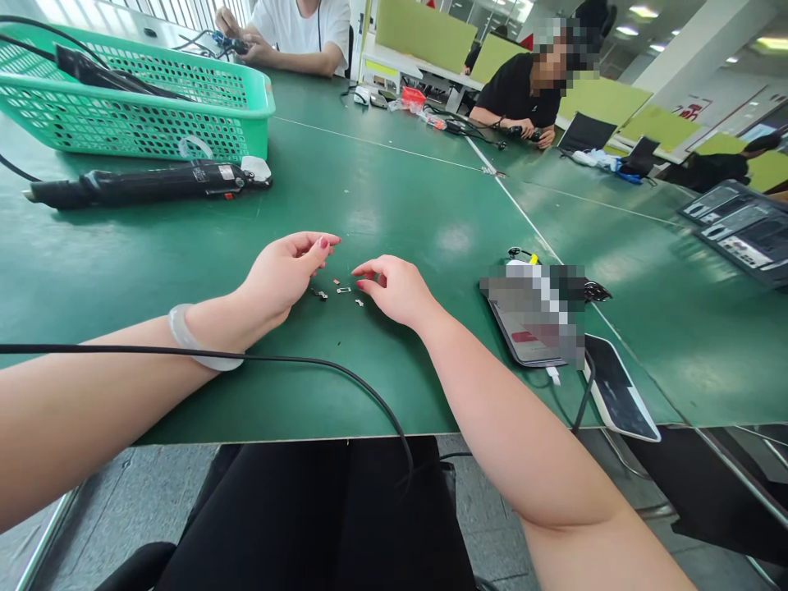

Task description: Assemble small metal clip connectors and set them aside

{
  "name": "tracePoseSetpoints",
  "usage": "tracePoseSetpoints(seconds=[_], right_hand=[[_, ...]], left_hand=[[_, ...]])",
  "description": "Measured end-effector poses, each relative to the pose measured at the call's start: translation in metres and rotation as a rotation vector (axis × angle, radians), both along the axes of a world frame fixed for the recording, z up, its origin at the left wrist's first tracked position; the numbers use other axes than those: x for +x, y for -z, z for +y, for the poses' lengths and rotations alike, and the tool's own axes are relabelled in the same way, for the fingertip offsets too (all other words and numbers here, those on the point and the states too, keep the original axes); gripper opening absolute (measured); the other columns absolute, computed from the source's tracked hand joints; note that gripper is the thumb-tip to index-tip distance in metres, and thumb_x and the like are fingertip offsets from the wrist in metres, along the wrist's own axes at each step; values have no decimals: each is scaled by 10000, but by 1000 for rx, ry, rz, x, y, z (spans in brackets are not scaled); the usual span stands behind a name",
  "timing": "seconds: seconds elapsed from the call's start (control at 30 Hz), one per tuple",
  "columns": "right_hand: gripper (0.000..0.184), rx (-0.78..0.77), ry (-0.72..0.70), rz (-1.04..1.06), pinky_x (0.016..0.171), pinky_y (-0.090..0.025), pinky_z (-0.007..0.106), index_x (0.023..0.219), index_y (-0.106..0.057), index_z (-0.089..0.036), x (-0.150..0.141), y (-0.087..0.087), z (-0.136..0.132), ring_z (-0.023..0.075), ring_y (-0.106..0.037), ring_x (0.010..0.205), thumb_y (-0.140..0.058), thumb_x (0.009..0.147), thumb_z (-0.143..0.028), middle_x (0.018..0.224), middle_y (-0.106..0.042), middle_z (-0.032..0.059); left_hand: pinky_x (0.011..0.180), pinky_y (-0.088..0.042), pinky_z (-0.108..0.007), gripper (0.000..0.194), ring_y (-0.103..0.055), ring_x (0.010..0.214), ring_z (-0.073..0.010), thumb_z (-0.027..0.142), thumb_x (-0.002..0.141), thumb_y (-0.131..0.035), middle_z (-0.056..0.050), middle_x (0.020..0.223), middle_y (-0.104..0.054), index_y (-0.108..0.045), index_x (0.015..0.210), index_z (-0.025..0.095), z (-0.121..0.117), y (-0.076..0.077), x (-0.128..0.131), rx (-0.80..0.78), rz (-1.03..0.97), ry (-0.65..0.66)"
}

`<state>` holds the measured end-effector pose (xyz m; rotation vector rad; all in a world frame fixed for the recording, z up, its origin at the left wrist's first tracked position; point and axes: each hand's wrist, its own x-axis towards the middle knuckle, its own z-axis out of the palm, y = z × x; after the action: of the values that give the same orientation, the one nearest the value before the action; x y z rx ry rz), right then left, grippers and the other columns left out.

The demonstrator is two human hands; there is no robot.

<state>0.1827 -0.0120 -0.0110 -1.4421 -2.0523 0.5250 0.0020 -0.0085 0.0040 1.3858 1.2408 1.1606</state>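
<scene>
fingers (323, 239) of the left hand (271, 279) loosely extended and released, palm turned inward; pale bangle (180, 327) around the left wrist. right hand (400, 291) angled across from it, fingers curled, thumb near index — cannot tell whether pinching anything. on the green table (394, 197), in the gap between both hands, small scattered parts (343, 290) — dark, silvery and reddish, one a flat piece with an opening.

Bright, even light; ceiling lamps glow at one o'clock, window glare at eleven; pale reflections soften the green tabletop (394, 197); shadows are faint; wide-angle stretch tilts the edges; pixelated blocks cover patches at one and three o'clock.
</scene>
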Motion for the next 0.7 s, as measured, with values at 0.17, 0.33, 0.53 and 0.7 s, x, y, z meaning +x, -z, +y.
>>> tracePoseSetpoints(seconds=[0.17, 0.33, 0.53, 0.7], right_hand=[[212, 42, -117, -58, 748, -442, 288, 1003, -709, -213, -14, 1, -4, 136, -554, 824, -634, 814, -274, 957, -640, 34], [210, 180, -135, -103, 793, -433, 304, 978, -727, -213, -27, 4, -3, 167, -541, 897, -614, 839, -323, 939, -630, 41], [218, 248, -192, -193, 817, -421, 310, 1005, -733, -232, -38, 7, -1, 174, -504, 870, -568, 876, -294, 887, -642, 38], [262, 261, -268, -220, 826, -416, 309, 1019, -728, -241, -41, 7, 0, 166, -486, 841, -489, 914, -221, 1019, -686, 21]], left_hand=[[620, -426, -225, 264, -503, 639, -87, 330, 851, -580, -36, 910, -640, -701, 1056, 217, 7, 8, -6, -12, -50, 34], [665, -477, -211, 207, -566, 692, -75, 246, 884, -528, -50, 947, -626, -691, 992, 179, 12, 10, -7, -32, -188, 76], [674, -501, -210, 202, -588, 679, -69, 153, 901, -467, -49, 925, -613, -656, 972, 147, 11, 8, -4, -79, -268, 56], [726, -519, -229, 219, -597, 675, -73, 103, 898, -449, -42, 859, -608, -650, 984, 124, 12, 7, -5, -124, -305, 43]])
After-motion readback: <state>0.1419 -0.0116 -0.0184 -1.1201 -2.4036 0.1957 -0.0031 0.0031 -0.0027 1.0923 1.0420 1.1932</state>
